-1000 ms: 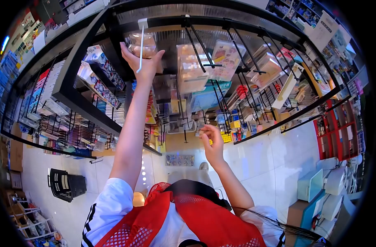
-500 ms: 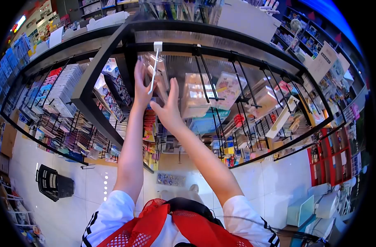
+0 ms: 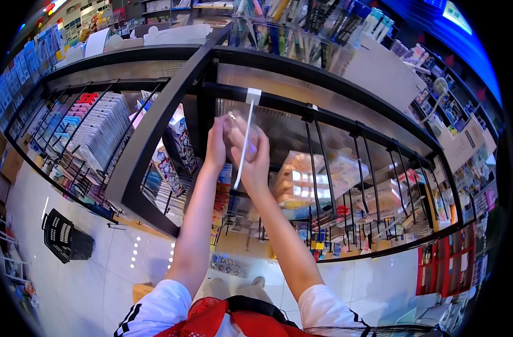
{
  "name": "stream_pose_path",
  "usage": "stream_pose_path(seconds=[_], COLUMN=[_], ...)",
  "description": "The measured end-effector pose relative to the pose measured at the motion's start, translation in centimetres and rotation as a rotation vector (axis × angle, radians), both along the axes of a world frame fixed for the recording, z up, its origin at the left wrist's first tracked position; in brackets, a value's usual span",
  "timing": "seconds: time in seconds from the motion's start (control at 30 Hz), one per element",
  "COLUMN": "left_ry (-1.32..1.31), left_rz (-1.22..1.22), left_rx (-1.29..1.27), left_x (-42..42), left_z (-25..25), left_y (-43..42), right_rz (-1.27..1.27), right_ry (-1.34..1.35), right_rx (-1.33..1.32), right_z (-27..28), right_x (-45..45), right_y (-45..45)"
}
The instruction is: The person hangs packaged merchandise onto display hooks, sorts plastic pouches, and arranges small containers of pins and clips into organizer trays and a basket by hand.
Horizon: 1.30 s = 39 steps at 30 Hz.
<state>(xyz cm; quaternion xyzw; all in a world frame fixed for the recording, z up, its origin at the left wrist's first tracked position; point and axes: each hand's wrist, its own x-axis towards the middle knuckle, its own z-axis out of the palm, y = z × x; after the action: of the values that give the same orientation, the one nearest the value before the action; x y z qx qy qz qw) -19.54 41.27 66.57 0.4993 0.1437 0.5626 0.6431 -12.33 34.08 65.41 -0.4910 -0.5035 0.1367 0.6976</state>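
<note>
A clear, shiny plastic packet is between my two hands, just behind a white display hook. My left hand closes on its left side, fingers pointing up. From the right, my right hand curls its fingers against the same packet, with the hook passing in front of that hand. What is inside the packet is blurred and cannot be made out. The hook hangs from the black rack bar and points down toward me.
Black hooks carry packaged goods to the right. Beyond a thick black post, white packs hang in rows. Pens stand above the rack. A black basket is on the floor at left.
The view has shifted, so the rack sits lower and further right. My right hand has moved in from a spread pose and closed against the packet; my hands are closer together.
</note>
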Motion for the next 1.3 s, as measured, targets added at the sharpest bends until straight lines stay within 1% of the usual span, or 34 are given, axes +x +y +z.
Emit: stream_pose_path(seconds=[0.03,0.07,0.1,0.17,0.27,0.3,0.33,0.4,0.43,0.47,0.57,0.6,0.7,0.73,0.83,0.9,0.93,1.1,1.17,1.23,1.3], left_ry=[0.023,0.040,0.069,0.186,0.110,0.143,0.172,0.212,0.206,0.201,0.182,0.174,0.124,0.133,0.133,0.132,0.125,0.144,0.104,0.126,0.168], left_rz=[0.027,0.117,0.153,0.205,0.175,0.192,0.211,0.262,0.262,0.259,0.241,0.238,0.203,0.288,0.114,0.069,0.057,0.186,0.102,0.084,0.095], left_rx=[0.057,0.119,0.109,0.141,0.099,0.126,0.156,0.204,0.170,0.133,0.087,0.115,0.127,0.145,0.204,0.252,0.275,0.378,0.339,0.361,0.416], left_x=[-0.2,-0.2,-0.8,-1.9,-2.7,-3.2,-3.6,-4.1,-4.2,-4.1,-4.0,-4.0,-4.3,-3.8,-4.4,-4.2,-4.0,-4.3,-4.4,-4.7,-5.6], left_z=[0.5,-0.7,-0.2,0.0,0.2,0.3,0.5,0.2,0.3,0.6,0.6,0.6,2.8,2.7,-0.1,-0.3,-0.3,-0.5,-1.5,-2.0,-2.2], left_y=[-0.8,-1.0,-2.7,-4.8,-7.4,-8.0,-8.5,-9.2,-9.8,-10.7,-12.4,-12.7,-13.2,-12.9,-11.5,-10.1,-9.6,-9.9,-9.7,-9.8,-10.7], right_rz=[0.005,0.028,0.025,0.133,0.215,0.249,0.336,0.216,0.153,0.012,-0.058,-0.088,-0.107,-0.115,-0.143,-0.208,-0.200,-0.313,-0.217,-0.286,-0.256], right_ry=[0.001,0.079,0.064,0.143,0.161,0.174,0.221,0.087,0.020,-0.145,-0.083,-0.105,-0.063,-0.068,-0.042,-0.090,-0.052,-0.238,-0.216,-0.325,-0.369], right_rx=[-0.039,-0.057,-0.111,-0.115,-0.168,-0.174,-0.182,-0.047,0.022,-0.011,-0.033,-0.025,-0.028,-0.031,-0.066,-0.042,-0.039,0.048,0.027,0.017,0.002], right_z=[1.0,1.4,1.8,1.5,1.5,1.3,1.3,0.7,0.5,0.7,0.0,-0.3,-0.6,-0.4,-0.5,0.2,0.2,-0.6,-1.3,-1.2,-1.2], right_x=[-0.4,-1.0,-1.3,-1.7,-1.8,-1.8,-1.8,-2.0,-2.1,-2.1,-3.8,-4.0,-4.6,-4.8,-4.9,-4.9,-4.9,-5.3,-5.3,-5.5,-6.1], right_y=[-1.0,-1.8,-2.8,-4.1,-5.7,-6.1,-6.4,-6.3,-6.4,-6.9,-8.4,-8.8,-8.8,-8.7,-7.8,-7.0,-6.7,-7.6,-8.2,-9.1,-11.5])
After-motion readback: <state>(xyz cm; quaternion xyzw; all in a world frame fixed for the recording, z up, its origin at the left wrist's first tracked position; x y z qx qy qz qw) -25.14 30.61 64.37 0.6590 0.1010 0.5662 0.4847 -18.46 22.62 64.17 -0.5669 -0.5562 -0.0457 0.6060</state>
